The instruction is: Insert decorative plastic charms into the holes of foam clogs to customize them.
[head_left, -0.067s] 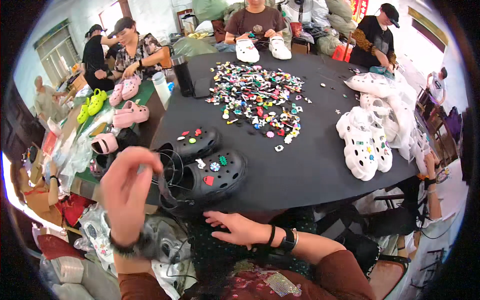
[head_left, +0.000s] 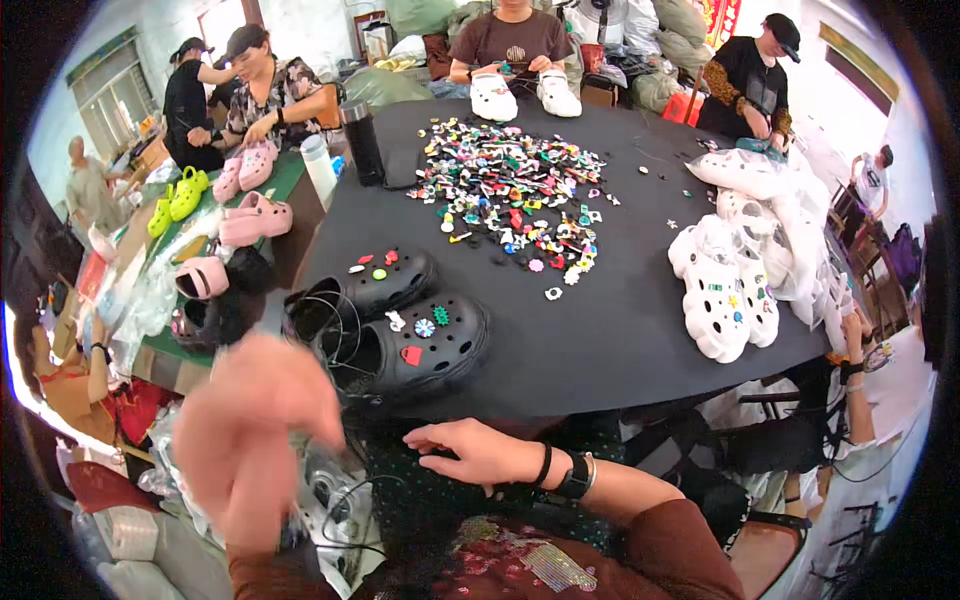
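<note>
Two black clogs stand side by side at the near left of the dark table. The nearer clog (head_left: 425,345) carries white, blue, green and red charms; the farther clog (head_left: 390,282) has red, white and green ones. A thin clear loop (head_left: 345,330) curves over their heel openings. My left hand (head_left: 262,430), smeared by motion, is raised just left of and nearer than the clogs; its fingers cannot be made out. My right hand (head_left: 475,452) rests below the table's near edge with fingers stretched out, apart from the clogs and with nothing visible in it.
A wide heap of colourful charms (head_left: 515,190) covers the table's middle. White clogs (head_left: 718,305) and plastic-wrapped pairs (head_left: 790,210) stand at the right. A black bottle (head_left: 362,145) is at the left edge. Co-workers sit around, one handling white clogs (head_left: 493,97) at the far side.
My left hand has moved down and toward me, away from the clogs' heels. My right hand stays nearly where it was. The whole view has shifted slightly.
</note>
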The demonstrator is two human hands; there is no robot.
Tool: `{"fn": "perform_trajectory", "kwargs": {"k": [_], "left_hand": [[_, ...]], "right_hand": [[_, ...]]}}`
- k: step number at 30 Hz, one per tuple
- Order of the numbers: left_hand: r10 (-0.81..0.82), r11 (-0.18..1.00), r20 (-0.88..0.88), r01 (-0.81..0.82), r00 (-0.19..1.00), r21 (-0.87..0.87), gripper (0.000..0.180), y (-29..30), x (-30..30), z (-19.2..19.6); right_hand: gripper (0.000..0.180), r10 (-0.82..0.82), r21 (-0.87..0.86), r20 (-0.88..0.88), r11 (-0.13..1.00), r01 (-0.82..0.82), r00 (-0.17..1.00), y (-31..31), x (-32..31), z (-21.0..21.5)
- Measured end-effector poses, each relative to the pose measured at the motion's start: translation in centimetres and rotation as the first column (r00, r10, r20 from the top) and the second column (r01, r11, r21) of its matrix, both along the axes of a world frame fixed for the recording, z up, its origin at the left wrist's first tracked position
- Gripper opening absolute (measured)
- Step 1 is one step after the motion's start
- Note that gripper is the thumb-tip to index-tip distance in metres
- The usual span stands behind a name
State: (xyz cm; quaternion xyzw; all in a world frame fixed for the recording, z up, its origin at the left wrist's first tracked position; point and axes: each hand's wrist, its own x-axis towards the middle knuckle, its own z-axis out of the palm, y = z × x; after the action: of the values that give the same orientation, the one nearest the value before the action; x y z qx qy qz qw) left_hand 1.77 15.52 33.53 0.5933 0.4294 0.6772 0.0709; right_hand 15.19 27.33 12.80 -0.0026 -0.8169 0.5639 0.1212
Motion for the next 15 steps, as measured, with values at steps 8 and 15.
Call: {"fn": "perform_trajectory", "kwargs": {"k": [8, 15], "left_hand": [[-0.427, 0.882, -0.219, 0.458, 0.877, 0.113, 0.035, -1.8, 0.4, 1.0], [-0.672, 0.740, 0.002, 0.672, 0.740, -0.037, 0.061, -5.5, -0.2, 0.7]], "right_hand": [[0.025, -0.137, 0.171, -0.080, 0.974, 0.149, 0.987, 4.3, 1.1, 4.6], [0.020, -0.376, 0.259, -0.029, 0.892, 0.370, 0.926, 10.5, 4.6, 4.9]]}}
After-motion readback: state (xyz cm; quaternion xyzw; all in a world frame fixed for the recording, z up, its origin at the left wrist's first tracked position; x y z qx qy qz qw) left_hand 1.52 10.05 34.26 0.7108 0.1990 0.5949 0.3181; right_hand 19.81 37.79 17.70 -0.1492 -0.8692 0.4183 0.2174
